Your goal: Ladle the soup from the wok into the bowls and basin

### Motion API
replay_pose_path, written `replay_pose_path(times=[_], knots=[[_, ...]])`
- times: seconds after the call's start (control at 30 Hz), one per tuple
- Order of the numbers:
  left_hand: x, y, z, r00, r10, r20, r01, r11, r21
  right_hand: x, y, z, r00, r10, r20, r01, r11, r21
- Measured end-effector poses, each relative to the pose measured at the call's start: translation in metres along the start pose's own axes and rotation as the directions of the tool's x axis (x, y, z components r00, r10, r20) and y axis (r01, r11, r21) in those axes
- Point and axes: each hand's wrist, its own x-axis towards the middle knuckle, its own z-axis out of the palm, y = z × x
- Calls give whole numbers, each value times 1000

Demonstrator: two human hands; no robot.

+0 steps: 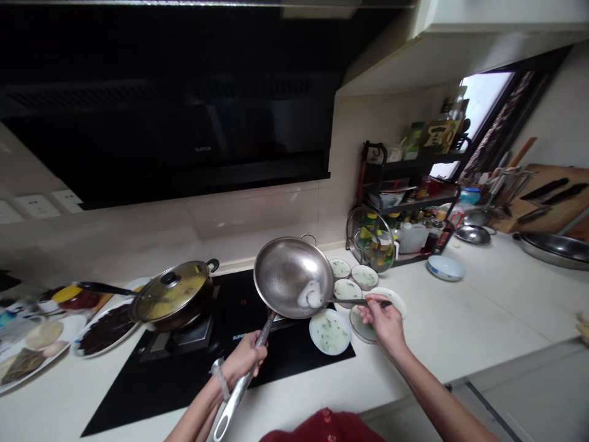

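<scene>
My left hand (246, 358) is closed round the long metal handle of a steel wok (289, 273), holding it tilted above the black cooktop (184, 356). My right hand (384, 319) grips the handle of a ladle (317, 299) whose bowl sits at the wok's lower rim, in a little pale liquid. Right below the wok stands a white bowl of pale soup with green flecks (330, 331). Several more filled bowls (363, 276) stand behind it on the white counter.
A lidded pot (172, 294) sits on the cooktop's left burner. Plates of food (103, 328) lie at the far left. A black spice rack (405, 202) and a glass lid (370, 239) stand at the back right, with a blue dish (444, 267) and pans (552, 247) beyond.
</scene>
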Motion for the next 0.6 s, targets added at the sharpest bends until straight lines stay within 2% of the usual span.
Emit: replay_pose_path(times=[0.23, 0.37, 0.5, 0.6], knots=[[-1, 0, 0, 1000, 7, -4, -7, 1000, 0, -13, -16, -37, 999, 35, -33, -36, 999, -17], [0, -3, -1, 1000, 15, 1, -15, 1000, 10, -20, -18, -54, 1000, 2, -11, -3, 994, -113], [0, -2, -1, 1000, 13, 4, -13, 1000, 8, -30, -15, -60, 993, -73, 97, 99, 950, -296], [0, -2, -1, 1000, 10, 1, -10, 1000, 5, -41, -12, -60, 958, -143, 247, 238, 877, -417]])
